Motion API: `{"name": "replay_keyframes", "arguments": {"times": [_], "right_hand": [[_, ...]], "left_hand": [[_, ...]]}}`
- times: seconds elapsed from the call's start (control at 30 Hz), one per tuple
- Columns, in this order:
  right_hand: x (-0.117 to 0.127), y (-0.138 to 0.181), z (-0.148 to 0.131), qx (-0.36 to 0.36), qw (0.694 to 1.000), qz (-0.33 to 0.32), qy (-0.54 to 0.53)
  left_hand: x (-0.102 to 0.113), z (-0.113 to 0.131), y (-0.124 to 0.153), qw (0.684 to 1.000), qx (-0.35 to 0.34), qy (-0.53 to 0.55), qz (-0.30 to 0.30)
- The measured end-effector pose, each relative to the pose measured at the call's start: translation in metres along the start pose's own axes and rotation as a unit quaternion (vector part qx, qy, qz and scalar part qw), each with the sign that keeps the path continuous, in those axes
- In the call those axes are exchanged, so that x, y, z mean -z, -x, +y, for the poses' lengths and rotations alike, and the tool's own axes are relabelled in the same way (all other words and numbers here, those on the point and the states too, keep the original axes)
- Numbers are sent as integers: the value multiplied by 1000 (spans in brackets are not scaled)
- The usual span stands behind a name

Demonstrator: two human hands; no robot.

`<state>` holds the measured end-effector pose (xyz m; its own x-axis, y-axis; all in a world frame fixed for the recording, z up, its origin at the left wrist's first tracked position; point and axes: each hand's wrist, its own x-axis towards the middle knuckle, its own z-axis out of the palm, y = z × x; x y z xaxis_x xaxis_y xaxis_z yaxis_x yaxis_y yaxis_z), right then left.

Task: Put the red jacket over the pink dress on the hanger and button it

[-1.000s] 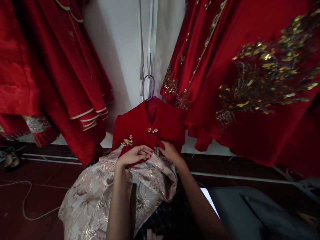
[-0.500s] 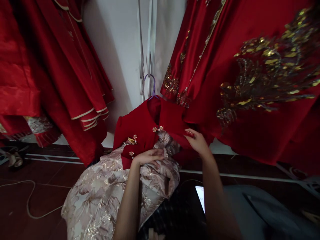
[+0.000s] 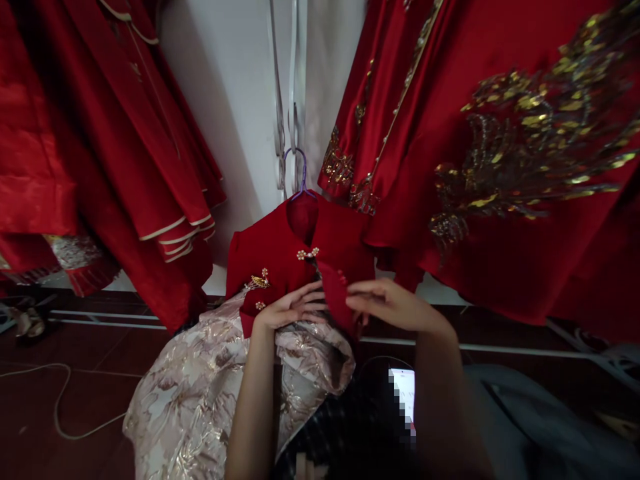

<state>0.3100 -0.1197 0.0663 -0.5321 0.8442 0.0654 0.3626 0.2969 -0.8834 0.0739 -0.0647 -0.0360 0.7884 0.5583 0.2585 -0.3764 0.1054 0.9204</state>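
Observation:
A short red jacket (image 3: 265, 240) hangs from a purple hanger (image 3: 304, 175), with a jewelled flower clasp (image 3: 308, 254) at its front and a gold brooch (image 3: 260, 280) on one side. Pale floral brocade fabric (image 3: 200, 393) spreads below and under it. My left hand (image 3: 293, 308) lies on the lower front where jacket and brocade meet, fingers stretched out and grasping nothing. At the jacket's right front edge, my right hand (image 3: 393, 303) has its fingers closed on a folded-over red panel; the thumb is mostly hidden.
Red garments (image 3: 135, 147) hang at the left, and a red gown with gold sequins (image 3: 530, 133) hangs at the right. A lit phone (image 3: 404, 393) lies by my right forearm. A white rack bar (image 3: 500, 350) runs low behind; a cable (image 3: 57, 407) trails over the dark floor.
My right hand has moved left and slightly down, folding the jacket's right front panel inward toward the middle. My left hand has stayed nearly in place, shifting slightly up and left.

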Motion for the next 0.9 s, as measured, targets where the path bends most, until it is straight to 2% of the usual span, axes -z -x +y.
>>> {"name": "replay_keyframes", "arguments": {"times": [0.07,0.13,0.2,0.27,0.4,0.57,0.73,0.9], "right_hand": [[-4,1,-5,-5,991,-135,-22],[-4,2,-8,0,980,-196,-27],[-2,2,-9,12,985,-173,-26],[0,0,-7,22,993,-113,-23],[2,-8,1,28,999,-17,-21],[-7,-17,9,12,999,12,-38],[-26,-30,19,25,999,29,-35],[-45,-45,24,-14,992,76,-97]], "left_hand": [[2,2,8,999,-28,11,33],[3,3,12,998,-24,0,60],[1,4,10,998,-6,-12,65],[-4,7,3,997,17,-25,73],[-14,20,-8,987,35,-68,141],[-24,35,-3,982,63,-121,133],[-30,48,8,976,70,-167,122],[-25,56,19,963,61,-209,157]]}}
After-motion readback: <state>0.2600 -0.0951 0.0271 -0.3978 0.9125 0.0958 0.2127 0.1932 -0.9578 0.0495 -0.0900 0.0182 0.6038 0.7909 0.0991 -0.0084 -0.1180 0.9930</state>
